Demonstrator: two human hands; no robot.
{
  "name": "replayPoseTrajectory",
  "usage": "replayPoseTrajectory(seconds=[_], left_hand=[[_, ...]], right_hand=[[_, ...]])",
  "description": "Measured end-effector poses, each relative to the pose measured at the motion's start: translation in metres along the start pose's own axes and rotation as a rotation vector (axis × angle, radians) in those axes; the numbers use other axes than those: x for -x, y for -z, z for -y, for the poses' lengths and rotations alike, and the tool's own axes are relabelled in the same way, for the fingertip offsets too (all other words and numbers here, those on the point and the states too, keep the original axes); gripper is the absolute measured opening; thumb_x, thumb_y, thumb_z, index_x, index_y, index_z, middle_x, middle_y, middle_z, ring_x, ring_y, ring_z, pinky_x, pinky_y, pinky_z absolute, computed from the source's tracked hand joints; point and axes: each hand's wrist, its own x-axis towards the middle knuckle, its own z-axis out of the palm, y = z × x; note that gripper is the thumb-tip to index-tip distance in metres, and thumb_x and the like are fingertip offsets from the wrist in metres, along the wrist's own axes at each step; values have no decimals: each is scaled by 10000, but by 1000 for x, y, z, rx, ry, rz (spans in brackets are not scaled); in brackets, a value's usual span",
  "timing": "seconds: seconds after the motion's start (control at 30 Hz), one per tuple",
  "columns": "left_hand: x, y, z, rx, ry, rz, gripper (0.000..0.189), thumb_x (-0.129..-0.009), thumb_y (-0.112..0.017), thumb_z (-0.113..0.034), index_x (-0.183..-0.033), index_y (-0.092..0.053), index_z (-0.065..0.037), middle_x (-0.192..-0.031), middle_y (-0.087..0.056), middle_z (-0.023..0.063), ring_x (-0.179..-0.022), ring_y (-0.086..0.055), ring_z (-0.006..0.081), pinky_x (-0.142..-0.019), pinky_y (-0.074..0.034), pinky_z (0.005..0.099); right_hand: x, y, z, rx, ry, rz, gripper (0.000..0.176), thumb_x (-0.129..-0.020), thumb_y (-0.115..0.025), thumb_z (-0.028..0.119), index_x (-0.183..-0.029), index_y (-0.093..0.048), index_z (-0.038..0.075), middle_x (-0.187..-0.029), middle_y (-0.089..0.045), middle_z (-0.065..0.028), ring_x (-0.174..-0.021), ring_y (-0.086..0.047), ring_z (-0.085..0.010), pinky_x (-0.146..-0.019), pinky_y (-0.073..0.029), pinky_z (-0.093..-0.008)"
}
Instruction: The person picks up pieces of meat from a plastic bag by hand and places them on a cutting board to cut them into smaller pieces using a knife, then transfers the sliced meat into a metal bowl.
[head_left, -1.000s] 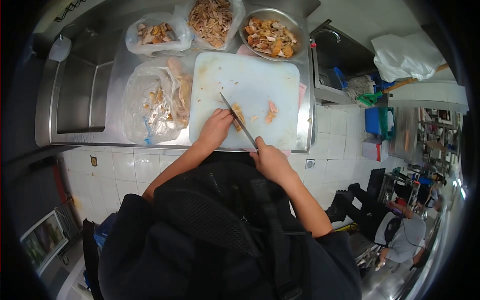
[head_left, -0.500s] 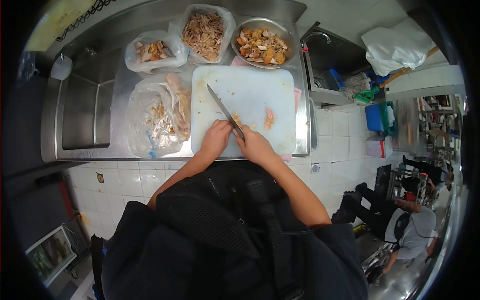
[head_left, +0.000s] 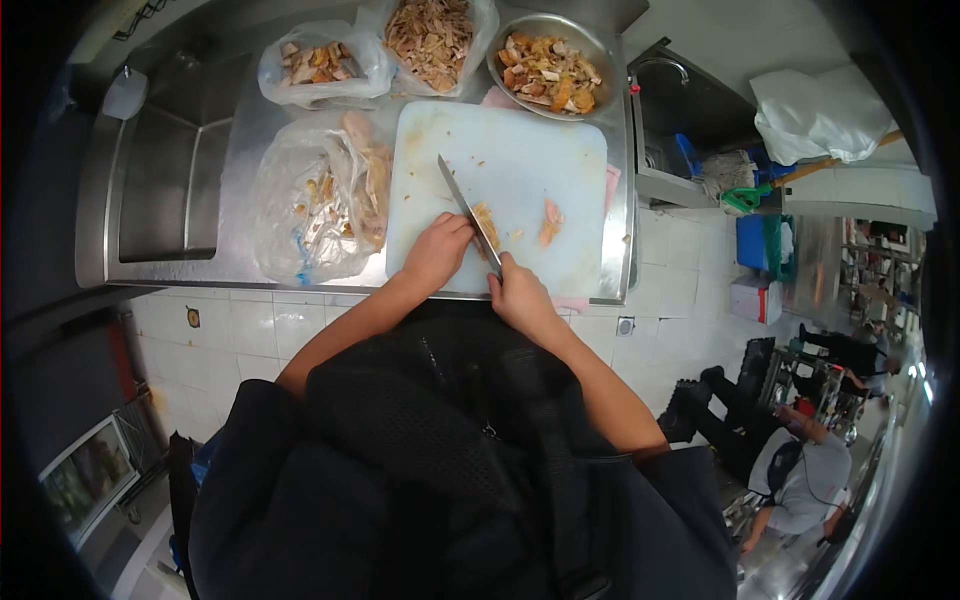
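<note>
My right hand (head_left: 521,298) is wrapped around the handle of a long kitchen knife (head_left: 460,195). Its blade slants up and left over the white cutting board (head_left: 500,135). Just left of the blade, my left hand (head_left: 440,250) has its fingers curled down onto a piece of cooked meat, mostly hidden by the fingers and the knife. Sliced meat (head_left: 486,222) lies along the blade's right side. Farther right on the board is a separate pinkish scrap of meat (head_left: 551,222), with small crumbs scattered about.
Left of the board lies a clear plastic bag (head_left: 290,205) with meat pieces. Behind stand two bags of cut meat (head_left: 318,85) (head_left: 432,45) and a metal bowl (head_left: 597,45) of chopped meat. A steel sink (head_left: 170,200) is at left. A person (head_left: 800,470) is at lower right.
The view has shifted, so the counter sits higher in it. My right hand has drawn slightly away from my left, and more sliced meat shows beside the blade.
</note>
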Motion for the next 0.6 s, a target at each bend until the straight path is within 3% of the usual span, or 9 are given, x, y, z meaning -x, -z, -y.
replayPoseTrajectory(seconds=[0.2,0.4,0.53,0.6], left_hand=[[-10,4,-6,-14,-30,20,68,-888,-628,-26,-924,-681,-5,-984,-643,121,-974,-607,326,-868,-532,416],[-5,2,-12,1,-12,-70,83,-877,-686,-29,-954,-688,2,-1035,-628,120,-1022,-603,325,-884,-527,414],[-18,-10,-14,31,-10,-19,118,-884,-700,-52,-991,-679,-7,-1085,-615,113,-1038,-597,331,-902,-517,422],[-34,-24,-15,62,-57,-8,140,-884,-701,-50,-1016,-675,-11,-1101,-611,117,-1036,-597,333,-909,-514,425]], right_hand=[[-51,0,2,-78,48,-111,301,-967,-650,214,-1153,-564,-8,-904,-712,-293,-871,-693,-490,-773,-542,-572],[1,25,-36,34,-15,-115,299,-967,-670,255,-1140,-580,27,-862,-728,-227,-849,-702,-462,-744,-544,-553],[18,61,-54,23,-114,-145,295,-963,-683,269,-1077,-582,16,-814,-721,-212,-820,-697,-462,-725,-537,-543],[30,74,-55,-6,-160,-271,301,-959,-694,273,-1015,-572,3,-780,-707,-225,-786,-688,-473,-692,-528,-533]])
